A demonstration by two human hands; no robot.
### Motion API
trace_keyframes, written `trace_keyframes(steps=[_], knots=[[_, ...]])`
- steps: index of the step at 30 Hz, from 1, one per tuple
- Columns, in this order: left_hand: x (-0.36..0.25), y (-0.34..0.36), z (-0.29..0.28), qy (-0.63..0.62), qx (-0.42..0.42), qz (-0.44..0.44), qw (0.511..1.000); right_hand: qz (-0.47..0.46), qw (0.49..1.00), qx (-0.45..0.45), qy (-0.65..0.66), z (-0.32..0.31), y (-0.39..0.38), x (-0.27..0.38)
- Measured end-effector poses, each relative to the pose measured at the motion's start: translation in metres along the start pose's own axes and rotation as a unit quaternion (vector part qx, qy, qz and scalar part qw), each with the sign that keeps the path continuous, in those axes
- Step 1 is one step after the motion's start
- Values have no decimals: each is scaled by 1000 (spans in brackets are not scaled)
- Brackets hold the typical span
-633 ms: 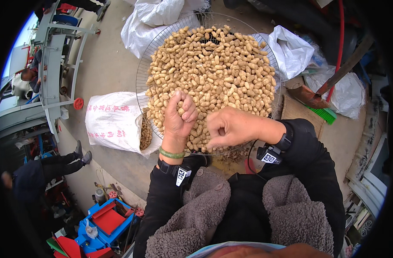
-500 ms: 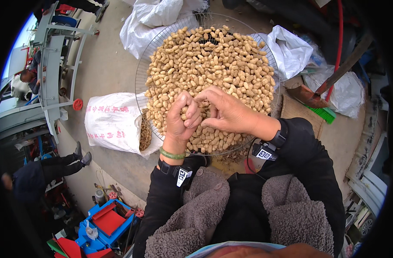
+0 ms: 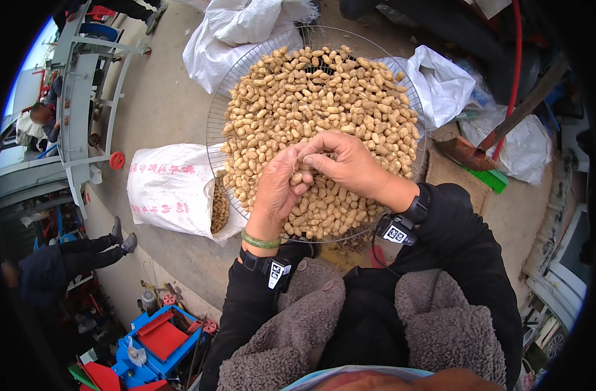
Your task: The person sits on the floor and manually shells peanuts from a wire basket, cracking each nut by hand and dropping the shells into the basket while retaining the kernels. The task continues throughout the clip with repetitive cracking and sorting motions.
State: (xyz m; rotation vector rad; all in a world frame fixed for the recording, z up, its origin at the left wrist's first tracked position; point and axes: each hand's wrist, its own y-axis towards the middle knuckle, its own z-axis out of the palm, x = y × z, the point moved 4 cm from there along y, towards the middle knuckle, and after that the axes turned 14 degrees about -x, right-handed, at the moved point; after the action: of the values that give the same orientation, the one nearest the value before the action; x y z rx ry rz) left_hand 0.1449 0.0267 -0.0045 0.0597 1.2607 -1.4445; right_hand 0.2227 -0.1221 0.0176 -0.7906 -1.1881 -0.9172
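A round wire-mesh basket [image 3: 216, 124] holds a broad layer of tan unshelled peanuts [image 3: 320, 98]. Over its near half my left hand [image 3: 278, 189], with a green bangle at the wrist, has curled fingers around a peanut [image 3: 298, 177]. My right hand [image 3: 347, 166] meets it from the right, thumb and forefinger pinched at the top of that peanut, where a thin strand seems to show; what exactly they grip is too small to name. A white woven sack [image 3: 167, 189] lies open left of the basket, with peanuts inside.
White sacks [image 3: 239, 32] lie behind the basket, more [image 3: 435, 85] to the right, near a shovel [image 3: 461, 148] and green brush [image 3: 483, 176]. Blue-and-red machinery [image 3: 161, 335] stands lower left. People [image 3: 73, 264] are at the left, near a metal frame [image 3: 83, 111].
My right hand has moved up to meet my left hand, and its fingers have closed to a pinch there. My left hand has tilted rightward, its fingers slightly looser around the peanut.
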Motion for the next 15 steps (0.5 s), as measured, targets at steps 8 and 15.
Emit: trace_keyframes(steps=[8,15], knots=[[9,-4,12,-4,134,-29,991,-30,999,-5,13,-4,0,-1],[3,-10,15,205,-31,294,933,162,937,-144,275,-27,18,-16]])
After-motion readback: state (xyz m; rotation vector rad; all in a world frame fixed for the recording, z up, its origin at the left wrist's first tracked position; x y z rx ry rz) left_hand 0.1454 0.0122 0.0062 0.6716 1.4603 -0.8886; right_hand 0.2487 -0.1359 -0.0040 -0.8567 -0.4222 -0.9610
